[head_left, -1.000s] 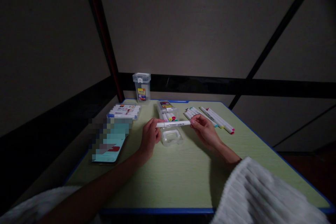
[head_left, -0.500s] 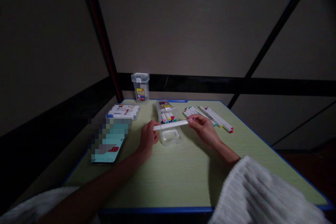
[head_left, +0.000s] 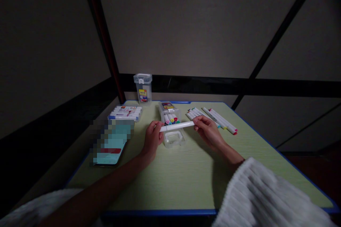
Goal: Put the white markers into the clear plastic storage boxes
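Note:
A white marker pen (head_left: 178, 126) is held level above the table, one end in each hand. My left hand (head_left: 153, 139) pinches its left end, and my right hand (head_left: 207, 130) grips the right end, hiding the tip. Behind the marker lies a clear plastic marker case (head_left: 169, 110) on its side. Several markers (head_left: 171, 118) with coloured ends show in its mouth. The case's open lid (head_left: 174, 139) rests on the table just below the marker.
Several loose markers (head_left: 221, 120) lie at the back right. An upright clear case (head_left: 144, 89) stands at the back left. Nearer are a flat box of markers (head_left: 125, 112) and a phone (head_left: 114, 143) with a lit screen. The green table (head_left: 170, 181) has blue edges.
My left hand has shifted slightly to the right along with the marker. The right hand has barely moved and still holds the other end.

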A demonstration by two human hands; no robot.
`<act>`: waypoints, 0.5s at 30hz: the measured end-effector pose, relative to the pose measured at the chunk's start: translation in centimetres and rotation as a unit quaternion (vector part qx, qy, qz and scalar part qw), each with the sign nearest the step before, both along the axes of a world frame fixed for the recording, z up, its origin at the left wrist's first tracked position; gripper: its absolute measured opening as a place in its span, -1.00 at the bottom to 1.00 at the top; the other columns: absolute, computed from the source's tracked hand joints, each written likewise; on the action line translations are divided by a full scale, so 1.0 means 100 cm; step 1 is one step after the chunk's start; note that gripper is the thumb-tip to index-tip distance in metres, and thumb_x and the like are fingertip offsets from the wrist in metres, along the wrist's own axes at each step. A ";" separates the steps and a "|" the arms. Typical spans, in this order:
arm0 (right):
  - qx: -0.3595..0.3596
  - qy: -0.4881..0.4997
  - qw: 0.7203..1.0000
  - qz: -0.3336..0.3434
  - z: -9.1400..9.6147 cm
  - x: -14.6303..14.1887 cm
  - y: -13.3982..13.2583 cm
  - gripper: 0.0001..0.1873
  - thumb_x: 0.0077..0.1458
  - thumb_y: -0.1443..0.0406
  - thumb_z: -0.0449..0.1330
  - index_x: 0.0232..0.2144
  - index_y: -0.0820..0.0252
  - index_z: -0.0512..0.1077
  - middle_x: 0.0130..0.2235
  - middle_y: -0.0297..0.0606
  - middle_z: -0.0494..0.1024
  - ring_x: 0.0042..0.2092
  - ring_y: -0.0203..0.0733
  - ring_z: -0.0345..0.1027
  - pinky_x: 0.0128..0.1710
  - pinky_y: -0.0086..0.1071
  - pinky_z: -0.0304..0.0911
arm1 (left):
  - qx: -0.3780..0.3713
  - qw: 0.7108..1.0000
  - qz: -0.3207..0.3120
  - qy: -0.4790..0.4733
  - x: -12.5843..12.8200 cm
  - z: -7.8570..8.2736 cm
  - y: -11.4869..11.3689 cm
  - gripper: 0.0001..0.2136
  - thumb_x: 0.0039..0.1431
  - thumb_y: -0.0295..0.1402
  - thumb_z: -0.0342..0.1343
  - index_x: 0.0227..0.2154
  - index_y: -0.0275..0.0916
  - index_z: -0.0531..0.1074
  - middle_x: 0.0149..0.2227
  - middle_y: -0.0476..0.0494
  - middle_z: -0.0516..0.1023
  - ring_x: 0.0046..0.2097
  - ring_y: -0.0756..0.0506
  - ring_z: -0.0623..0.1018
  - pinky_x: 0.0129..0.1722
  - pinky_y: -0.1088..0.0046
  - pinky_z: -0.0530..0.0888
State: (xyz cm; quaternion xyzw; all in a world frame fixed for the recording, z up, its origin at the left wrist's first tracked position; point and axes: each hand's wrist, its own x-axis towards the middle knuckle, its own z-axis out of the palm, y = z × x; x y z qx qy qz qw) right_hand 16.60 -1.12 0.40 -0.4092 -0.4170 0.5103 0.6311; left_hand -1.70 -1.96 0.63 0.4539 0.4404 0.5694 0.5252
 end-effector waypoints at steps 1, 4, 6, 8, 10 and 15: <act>-0.001 0.003 1.000 0.000 0.000 0.000 0.000 -0.78 -0.36 0.24 0.34 -0.63 0.21 0.40 -0.63 -0.43 0.30 -0.59 -0.43 0.10 -0.61 -0.51 -0.01 | 0.004 1.000 0.002 0.005 0.000 0.000 0.000 -0.84 -0.03 -0.24 -0.01 -0.51 -0.24 0.23 -0.76 0.20 0.05 -0.73 0.15 0.07 -0.74 0.67 -0.04; 0.001 0.010 1.000 0.002 -0.001 0.000 0.000 -0.79 -0.35 0.24 0.34 -0.63 0.22 0.40 -0.62 -0.43 0.31 -0.58 -0.44 0.10 -0.61 -0.52 -0.01 | 0.018 1.000 0.004 0.015 0.000 -0.001 -0.001 -0.82 -0.03 -0.22 -0.01 -0.49 -0.24 0.21 -0.77 0.21 0.07 -0.73 0.14 0.07 -0.75 0.67 -0.03; 0.001 0.009 1.000 0.003 -0.001 0.000 0.000 -0.79 -0.35 0.24 0.34 -0.63 0.22 0.40 -0.63 -0.43 0.30 -0.59 -0.45 0.09 -0.61 -0.52 -0.01 | 0.024 1.000 0.001 0.015 0.000 -0.002 0.000 -0.81 -0.03 -0.21 -0.01 -0.47 -0.24 0.20 -0.77 0.22 0.08 -0.73 0.14 0.08 -0.75 0.68 -0.02; -0.001 0.004 1.000 0.000 -0.001 0.000 0.000 -0.79 -0.33 0.23 0.33 -0.63 0.21 0.40 -0.64 -0.44 0.29 -0.59 -0.44 0.08 -0.62 -0.52 -0.02 | 0.026 1.000 -0.004 0.013 -0.001 -0.002 0.000 -0.81 -0.03 -0.22 -0.01 -0.45 -0.23 0.20 -0.76 0.21 0.11 -0.73 0.14 0.11 -0.75 0.68 0.01; -0.001 -0.002 1.000 -0.003 -0.001 0.000 0.000 -0.80 -0.31 0.23 0.32 -0.63 0.21 0.39 -0.65 -0.44 0.28 -0.60 -0.43 0.08 -0.62 -0.51 -0.02 | 0.022 1.000 -0.011 0.008 -0.001 -0.003 0.001 -0.82 -0.04 -0.23 -0.01 -0.43 -0.23 0.20 -0.74 0.20 0.15 -0.71 0.14 0.14 -0.75 0.70 0.03; 0.003 0.006 1.000 -0.005 -0.005 0.002 0.002 -0.82 -0.31 0.25 0.31 -0.63 0.20 0.38 -0.64 -0.44 0.28 -0.60 -0.44 0.07 -0.63 -0.51 -0.03 | 0.013 0.999 -0.030 0.004 0.000 -0.005 0.002 -0.81 -0.05 -0.26 -0.02 -0.37 -0.22 0.20 -0.70 0.18 0.18 -0.69 0.13 0.18 -0.76 0.71 0.07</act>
